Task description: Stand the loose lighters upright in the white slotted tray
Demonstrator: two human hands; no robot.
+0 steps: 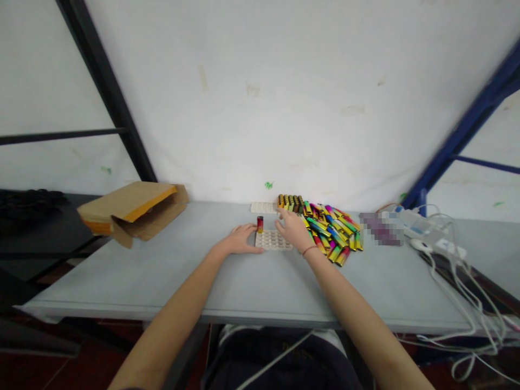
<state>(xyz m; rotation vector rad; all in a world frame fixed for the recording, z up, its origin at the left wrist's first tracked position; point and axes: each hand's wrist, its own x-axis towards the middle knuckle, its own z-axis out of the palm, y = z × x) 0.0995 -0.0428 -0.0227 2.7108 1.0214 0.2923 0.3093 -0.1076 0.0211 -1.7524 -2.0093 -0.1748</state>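
Note:
A small pale tray with rows of round pockets (274,240) lies on the table in front of me. One upright red cylinder with a dark top and a gold lower part (260,224) stands at its back left corner. My left hand (242,239) grips the tray's left end, with the thumb along the front edge and the fingers at the back. Above the tray's right side is my right hand (293,227), its fingers apart and nothing visible in them. Just right of it lies a pile of shiny multicoloured cylinders with gold ends (335,230), partly hidden by the hand.
Behind the tray are a second pale tray (263,207) and a block of upright dark-topped cylinders (290,203). An opened brown cardboard box (134,208) sits at the left. White cables and a power strip (422,227) lie at the right. A white wall rises behind the table (182,281).

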